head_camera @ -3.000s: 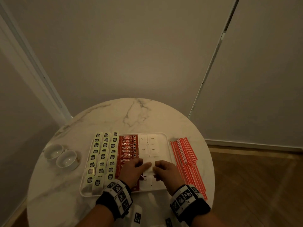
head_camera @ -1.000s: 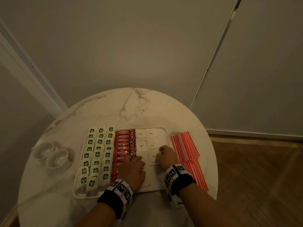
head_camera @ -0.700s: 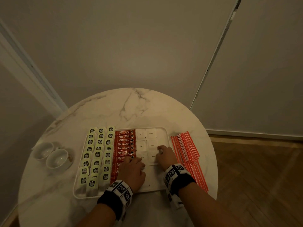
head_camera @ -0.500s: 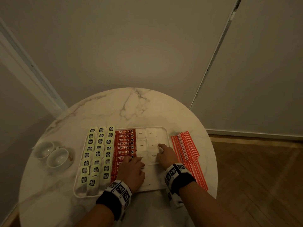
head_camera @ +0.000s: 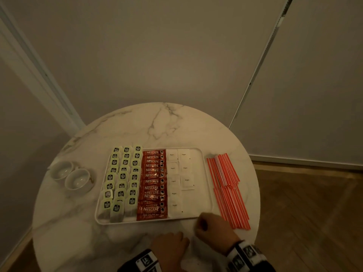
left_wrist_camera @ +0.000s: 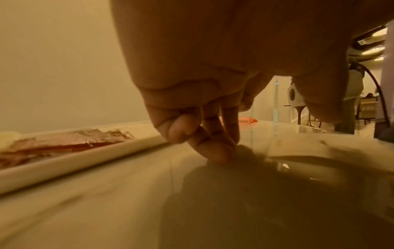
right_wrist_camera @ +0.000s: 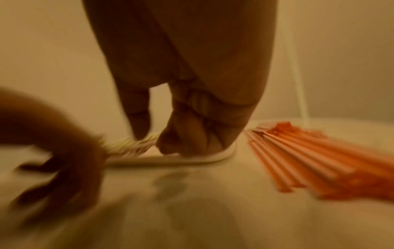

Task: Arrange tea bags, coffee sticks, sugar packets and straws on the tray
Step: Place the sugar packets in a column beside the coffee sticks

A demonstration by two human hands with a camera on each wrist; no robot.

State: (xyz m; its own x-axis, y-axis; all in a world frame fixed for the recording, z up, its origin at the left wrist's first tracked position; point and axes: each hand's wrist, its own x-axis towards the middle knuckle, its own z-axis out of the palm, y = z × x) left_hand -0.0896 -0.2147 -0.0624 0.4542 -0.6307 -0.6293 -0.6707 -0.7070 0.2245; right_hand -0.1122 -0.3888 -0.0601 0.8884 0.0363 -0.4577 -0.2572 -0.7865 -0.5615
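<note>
A white tray (head_camera: 204, 216) holds three columns of tea bags (head_camera: 124, 178), a column of red coffee sticks (head_camera: 152, 183) and two columns of white sugar packets (head_camera: 173, 181). Red straws (head_camera: 227, 187) lie on the table to the tray's right. Both hands are off the tray, near the table's front edge. My left hand (head_camera: 170, 243) reaches down with its fingertips (left_wrist_camera: 217, 151) on the marble beside loose white sugar packets (head_camera: 193, 260). My right hand (head_camera: 208, 224) hovers at the tray's front right corner, fingers curled, nothing visible in it.
Two small white cups (head_camera: 68, 176) stand left of the tray on the round marble table (head_camera: 161, 124). Walls close in behind it. Wooden floor (head_camera: 314, 213) lies to the right. The right wrist view is blurred.
Both hands have drawn back from the sugar packets on the tray to the table in front of it. The sugar columns now lie uncovered.
</note>
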